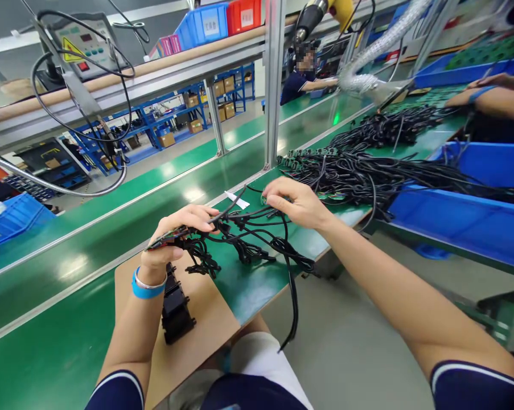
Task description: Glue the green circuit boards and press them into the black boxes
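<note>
My left hand (182,228) is closed around a circuit board (167,238) with black cables attached, lifted over a brown cardboard sheet (214,327). Its thumb is below the board and its fingers lie over the top. To the right, my right hand (297,202) pinches thumb and fingers together by the cable ends; what is between the fingertips is too small to tell. Coiled black cables (250,250) lie between the hands, and one hangs over the bench edge. Black plastic housings (176,313) stand in a row on the cardboard, below my left wrist.
A large heap of black cables with boards (346,171) covers the bench at right, spilling over blue bins (465,219). A white paper piece (238,199) lies behind my hands. An upright metal post (274,85) stands beyond. Another person's arm (491,97) is at far right.
</note>
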`<state>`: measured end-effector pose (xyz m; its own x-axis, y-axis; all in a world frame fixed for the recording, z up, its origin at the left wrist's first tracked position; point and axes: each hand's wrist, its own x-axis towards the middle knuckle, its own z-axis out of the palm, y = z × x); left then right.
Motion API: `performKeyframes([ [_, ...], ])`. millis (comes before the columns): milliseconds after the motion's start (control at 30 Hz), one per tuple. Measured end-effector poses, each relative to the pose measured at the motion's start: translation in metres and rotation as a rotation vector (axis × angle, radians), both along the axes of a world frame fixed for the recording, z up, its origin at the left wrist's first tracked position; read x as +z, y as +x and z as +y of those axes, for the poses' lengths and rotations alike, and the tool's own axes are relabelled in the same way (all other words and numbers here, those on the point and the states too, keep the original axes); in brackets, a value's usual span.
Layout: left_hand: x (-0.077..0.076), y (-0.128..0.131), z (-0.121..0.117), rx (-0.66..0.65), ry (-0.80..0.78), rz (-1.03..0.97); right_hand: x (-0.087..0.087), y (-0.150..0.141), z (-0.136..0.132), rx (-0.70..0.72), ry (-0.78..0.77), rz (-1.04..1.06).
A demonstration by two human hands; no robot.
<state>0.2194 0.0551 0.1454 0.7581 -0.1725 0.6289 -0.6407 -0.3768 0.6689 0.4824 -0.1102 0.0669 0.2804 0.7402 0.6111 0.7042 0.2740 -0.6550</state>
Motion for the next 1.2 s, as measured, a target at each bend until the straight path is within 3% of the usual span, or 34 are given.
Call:
performKeyframes([
  [67, 0.008, 0.000, -0.006, -0.007, 0.105, -0.016, 0.003, 0.002, 0.008, 0.035, 0.046, -0.044],
  [167, 0.012, -0.004, -0.014, 0.055, 0.182, -0.065, 0.001, 0.010, 0.020, 0.157, -0.077, -0.090],
  [300, 0.010, -0.015, -0.019, 0.203, 0.163, -0.132, -0.001, 0.016, 0.014, 0.232, -0.190, -0.089],
  [400, 0.008, -0.018, -0.019, 0.274, 0.139, -0.168, -0.002, 0.005, 0.004, 0.308, -0.291, -0.147],
  [500, 0.003, -0.017, -0.017, 0.284, 0.073, -0.147, -0.006, -0.016, 0.000, 0.198, -0.344, -0.189],
  [667, -0.012, -0.016, -0.010, 0.311, -0.212, -0.100, -0.009, -0.038, -0.006, 0.010, -0.283, -0.128],
  [833, -0.021, -0.013, -0.011, 0.302, -0.453, -0.087, 0.016, -0.049, -0.014, -0.058, -0.313, -0.032],
  [1000, -0.021, -0.005, -0.023, 0.330, -0.516, -0.150, 0.035, -0.073, -0.005, -0.045, -0.438, 0.163],
  [1200, -0.022, -0.012, -0.026, 0.309, -0.488, -0.163, 0.052, -0.083, 0.001, -0.186, -0.400, -0.019],
])
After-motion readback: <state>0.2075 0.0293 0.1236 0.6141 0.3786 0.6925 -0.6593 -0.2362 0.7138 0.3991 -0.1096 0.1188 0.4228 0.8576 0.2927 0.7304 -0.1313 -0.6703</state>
